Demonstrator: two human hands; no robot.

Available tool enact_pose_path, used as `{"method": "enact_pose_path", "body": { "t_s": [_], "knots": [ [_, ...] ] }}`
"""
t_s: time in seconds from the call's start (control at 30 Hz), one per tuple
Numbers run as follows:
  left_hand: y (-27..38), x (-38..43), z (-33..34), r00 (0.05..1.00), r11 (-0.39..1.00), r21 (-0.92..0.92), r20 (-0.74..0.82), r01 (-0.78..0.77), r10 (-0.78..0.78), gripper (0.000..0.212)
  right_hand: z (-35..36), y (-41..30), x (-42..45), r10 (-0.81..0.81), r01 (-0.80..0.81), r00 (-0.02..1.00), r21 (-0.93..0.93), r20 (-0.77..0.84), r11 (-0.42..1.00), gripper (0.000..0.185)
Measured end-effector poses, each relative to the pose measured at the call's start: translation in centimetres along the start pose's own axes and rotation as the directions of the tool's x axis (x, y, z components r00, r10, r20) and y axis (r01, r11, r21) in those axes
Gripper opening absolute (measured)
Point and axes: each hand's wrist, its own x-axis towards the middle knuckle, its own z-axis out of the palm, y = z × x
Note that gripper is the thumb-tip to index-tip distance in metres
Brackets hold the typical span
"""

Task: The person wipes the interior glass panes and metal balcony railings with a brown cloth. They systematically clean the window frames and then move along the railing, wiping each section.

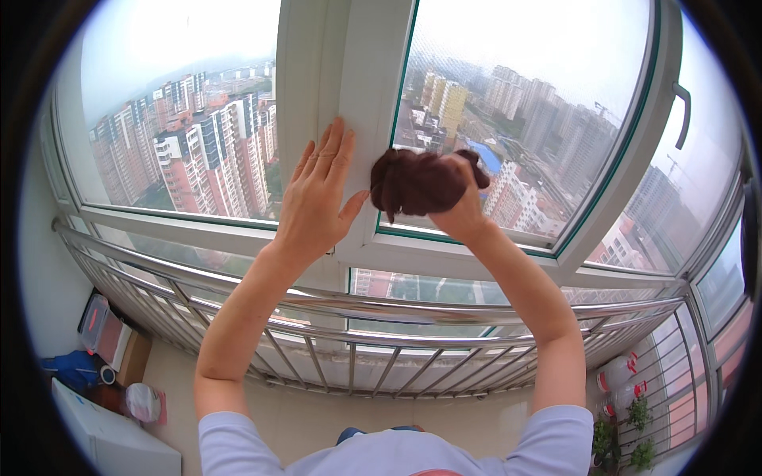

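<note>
My left hand lies flat with its fingers stretched upward on the white window frame between two panes. It holds nothing. In my right hand is a bunched dark brown cloth, at the lower left part of the right window pane. The cloth reaches over the green-edged seal at the pane's left side, close to my left thumb. My right palm is partly hidden by the cloth.
A stainless steel railing runs below the windows, under both forearms. A window handle is at right. Clear plastic bottles and potted plants stand lower right; boxes and a white cabinet stand lower left.
</note>
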Motion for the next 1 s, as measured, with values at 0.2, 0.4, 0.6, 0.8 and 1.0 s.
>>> {"method": "enact_pose_path", "body": {
  "t_s": [0.2, 0.4, 0.6, 0.8, 1.0],
  "knots": [
    [0.4, -0.8, -0.1, 0.999, 0.997, -0.080, -0.042, 0.019, -0.023, 0.077, 0.7, 1.2, 7.1, -0.065, 0.062, 0.986, -0.021, -0.155, 0.998, 0.035],
    [-0.8, -0.8, -0.7, 1.000, 1.000, 0.023, -0.007, 0.016, -0.016, 0.081, 1.2, 4.0, 16.0, 0.183, -0.126, 0.924, 0.184, -0.335, 0.975, 0.023],
    [-0.6, 1.8, -1.7, 1.000, 0.993, 0.114, -0.028, -0.010, 0.014, 0.085, -1.8, 12.6, 28.0, 0.017, -0.061, 0.904, -0.091, -0.427, 0.994, 0.033],
    [0.0, 2.1, -1.9, 0.999, 0.988, 0.153, -0.035, 0.013, -0.007, 0.083, -0.2, 8.9, 22.9, -0.064, 0.068, 0.886, -0.008, -0.459, 0.998, 0.024],
    [1.0, 1.3, -1.9, 0.999, 0.993, 0.105, -0.017, 0.053, -0.051, 0.061, 0.8, -0.5, 11.3, 0.130, -0.006, 0.966, 0.484, -0.224, 0.875, 0.037]
  ]
}}
